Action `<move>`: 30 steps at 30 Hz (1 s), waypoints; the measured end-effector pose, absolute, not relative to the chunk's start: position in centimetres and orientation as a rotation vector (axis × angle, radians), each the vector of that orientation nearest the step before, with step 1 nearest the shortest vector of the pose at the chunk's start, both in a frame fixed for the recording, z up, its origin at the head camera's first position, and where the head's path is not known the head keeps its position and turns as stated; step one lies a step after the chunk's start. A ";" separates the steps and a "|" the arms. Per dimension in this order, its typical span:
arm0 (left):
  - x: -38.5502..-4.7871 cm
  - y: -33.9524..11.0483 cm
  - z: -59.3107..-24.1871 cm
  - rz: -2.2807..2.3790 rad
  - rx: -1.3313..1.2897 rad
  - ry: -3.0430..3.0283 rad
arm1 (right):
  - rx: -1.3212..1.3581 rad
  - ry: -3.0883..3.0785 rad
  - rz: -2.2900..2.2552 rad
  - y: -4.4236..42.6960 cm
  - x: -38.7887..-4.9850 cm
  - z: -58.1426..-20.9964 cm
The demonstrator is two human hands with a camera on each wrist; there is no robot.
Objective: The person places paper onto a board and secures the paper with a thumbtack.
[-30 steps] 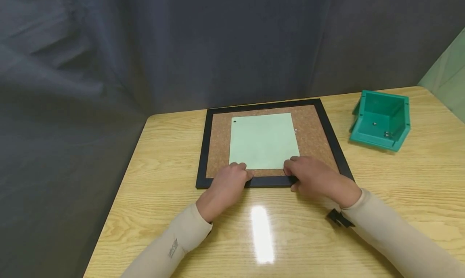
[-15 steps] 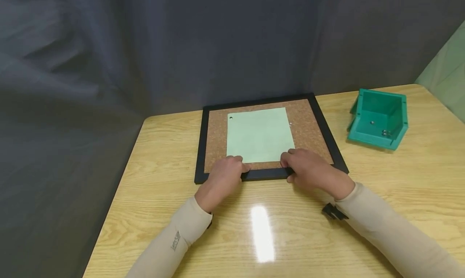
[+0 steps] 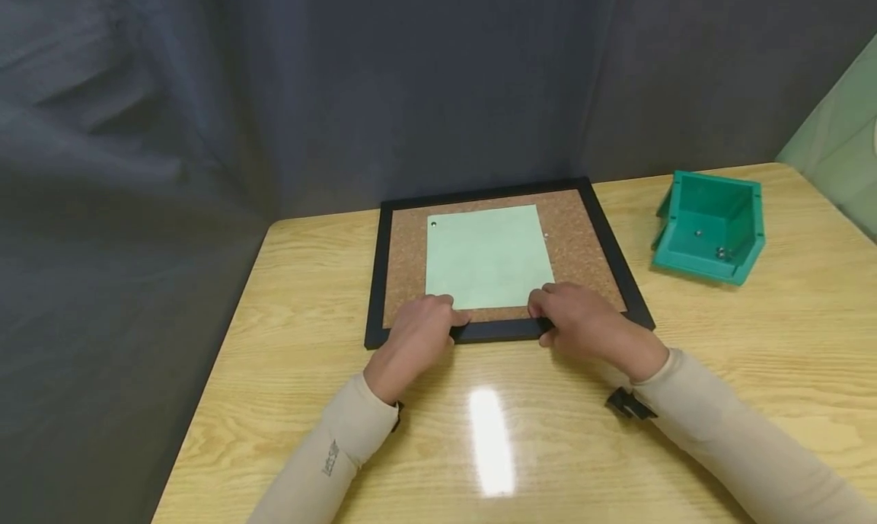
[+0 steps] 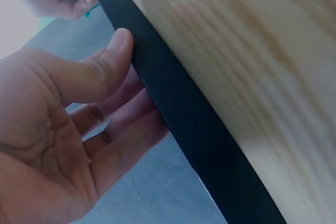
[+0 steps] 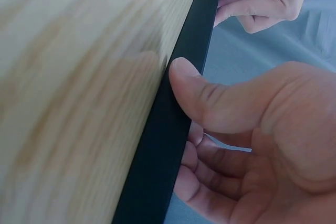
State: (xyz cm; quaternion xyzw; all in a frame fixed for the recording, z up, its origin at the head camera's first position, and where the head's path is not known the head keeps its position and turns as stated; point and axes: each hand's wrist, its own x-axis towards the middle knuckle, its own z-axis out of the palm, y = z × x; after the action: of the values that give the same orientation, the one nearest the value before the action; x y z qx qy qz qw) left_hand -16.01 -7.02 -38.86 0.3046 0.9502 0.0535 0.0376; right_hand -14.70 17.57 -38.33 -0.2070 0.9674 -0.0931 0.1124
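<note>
A corkboard (image 3: 578,238) with a black frame lies on the table in the head view. A pale green sheet of paper (image 3: 488,257) rests on it, with a small metallic pushpin (image 3: 434,224) at its far left corner. My left hand (image 3: 416,330) grips the near frame edge left of centre. Farther right on that edge, my right hand (image 3: 582,322) grips it too. Both wrist views show the thumb against the outer side of the black frame (image 4: 173,98), the other fingers curled over its face. The hands partly cover the paper's near corners.
A teal bin (image 3: 712,223) with several small metallic pieces stands right of the board. Behind the table hangs a dark curtain (image 3: 438,82), close to the board's far edge. The wooden table (image 3: 288,417) extends to both sides and in front.
Over the last second the corkboard has slid a little away from me and slightly left, both hands moving with it. In the latest half second it barely differs.
</note>
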 end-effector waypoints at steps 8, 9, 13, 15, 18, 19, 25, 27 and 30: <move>-15.8 -6.8 -38.8 0.172 0.939 2.920 | -0.614 2.857 -0.294 18.0 -14.1 -38.0; -15.8 -6.8 -38.8 0.168 0.943 2.923 | -0.616 2.859 -0.289 18.0 -14.1 -37.9; -15.7 -6.6 -38.8 0.146 0.955 2.936 | -0.623 2.860 -0.291 18.2 -14.1 -37.9; -15.6 -6.6 -38.7 0.137 0.960 2.940 | -0.626 2.861 -0.292 18.2 -14.1 -37.9; -15.6 -6.5 -38.7 0.123 0.969 2.945 | -0.628 2.866 -0.294 18.2 -14.1 -37.8; -15.6 -6.5 -38.7 0.120 0.972 2.946 | -0.629 2.868 -0.293 18.2 -14.1 -37.9; -15.6 -6.5 -38.7 0.129 0.981 2.949 | -0.639 2.881 -0.293 18.3 -14.1 -38.0; -15.6 -6.5 -38.7 0.145 0.984 2.949 | -0.639 2.887 -0.301 18.3 -14.0 -38.0; -15.7 -6.5 -38.8 0.164 0.989 2.954 | -0.636 2.895 -0.313 18.4 -14.0 -38.1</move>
State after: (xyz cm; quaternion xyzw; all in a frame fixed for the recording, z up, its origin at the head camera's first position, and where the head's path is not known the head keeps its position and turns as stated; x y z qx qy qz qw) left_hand -15.66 -6.52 -38.78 0.3169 0.9469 0.0525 0.0111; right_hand -14.01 18.36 -38.06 -0.2127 0.9682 -0.1047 0.0802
